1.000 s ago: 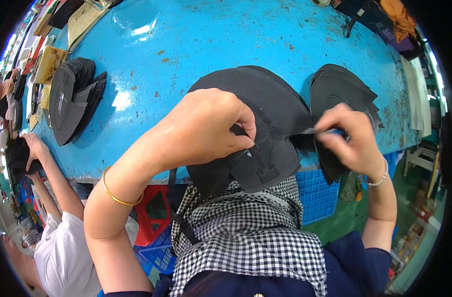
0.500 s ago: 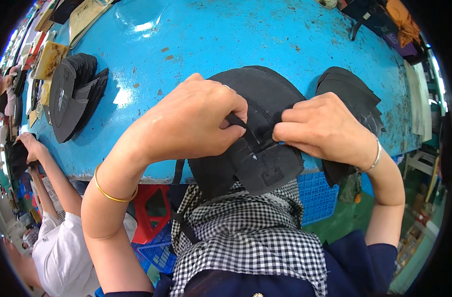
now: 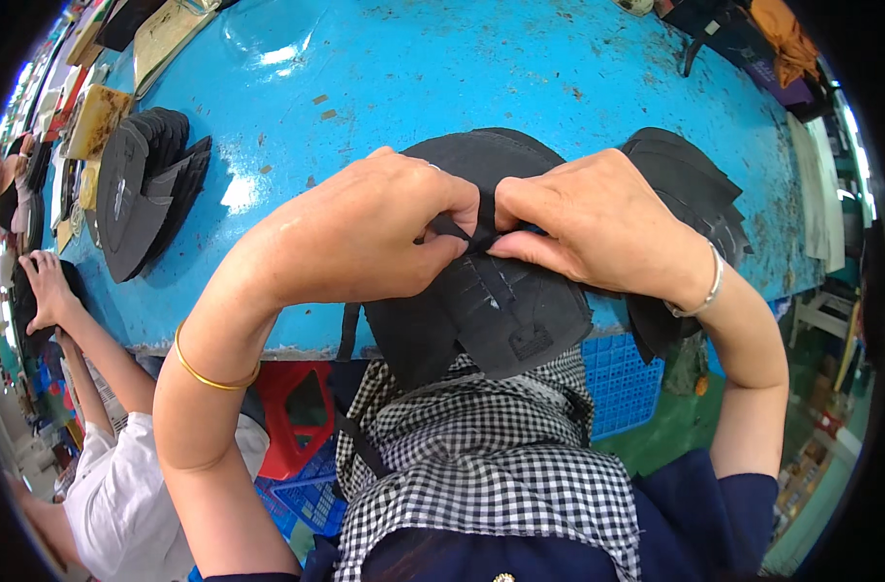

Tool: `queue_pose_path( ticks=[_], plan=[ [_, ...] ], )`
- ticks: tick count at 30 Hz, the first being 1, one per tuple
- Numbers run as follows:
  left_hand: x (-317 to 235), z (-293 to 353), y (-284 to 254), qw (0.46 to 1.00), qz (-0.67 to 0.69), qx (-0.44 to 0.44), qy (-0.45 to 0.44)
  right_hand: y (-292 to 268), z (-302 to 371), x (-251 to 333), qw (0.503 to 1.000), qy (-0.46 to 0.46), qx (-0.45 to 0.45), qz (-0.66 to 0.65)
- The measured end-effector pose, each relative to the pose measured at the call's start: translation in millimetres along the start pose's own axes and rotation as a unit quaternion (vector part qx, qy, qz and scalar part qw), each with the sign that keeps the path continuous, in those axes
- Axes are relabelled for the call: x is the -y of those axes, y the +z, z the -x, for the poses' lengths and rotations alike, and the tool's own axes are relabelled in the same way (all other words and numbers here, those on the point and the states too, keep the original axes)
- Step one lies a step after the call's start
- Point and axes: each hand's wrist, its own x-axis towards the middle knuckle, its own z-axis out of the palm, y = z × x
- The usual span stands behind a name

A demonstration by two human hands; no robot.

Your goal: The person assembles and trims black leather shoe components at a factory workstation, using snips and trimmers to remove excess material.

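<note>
A black, rounded fabric panel lies over the table's near edge, its lower end hanging toward my lap. Stitch lines and short pale marks show on its lower part. My left hand is closed in a pinch on a narrow black strap above the panel's middle. Right beside it, the thumb and forefinger of my right hand pinch the same strap, the fingertips of both hands almost touching. Part of the panel is hidden under my hands.
Stacks of similar black pieces lie on the blue table, one pile at left and another at right. A person in a white shirt works at the left. Below are a red stool and a blue crate.
My right hand has moved left across the panel to meet my left fingertips at the strap. My left hand has barely shifted. The other person's hand at the left has spread its fingers.
</note>
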Motion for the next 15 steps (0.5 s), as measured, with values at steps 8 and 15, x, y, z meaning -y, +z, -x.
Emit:
queue_pose_path(
  ticks=[8, 15],
  plan=[
    [12, 15, -6, 0.937, 0.325, -0.09, -0.09, 9, 14, 42, 0.99, -0.069, -0.07, 0.101],
    [-13, 23, -31, 0.899, 0.299, -0.319, -0.004, 47, 18, 78, 0.968, -0.01, -0.07, 0.242]
  ],
)
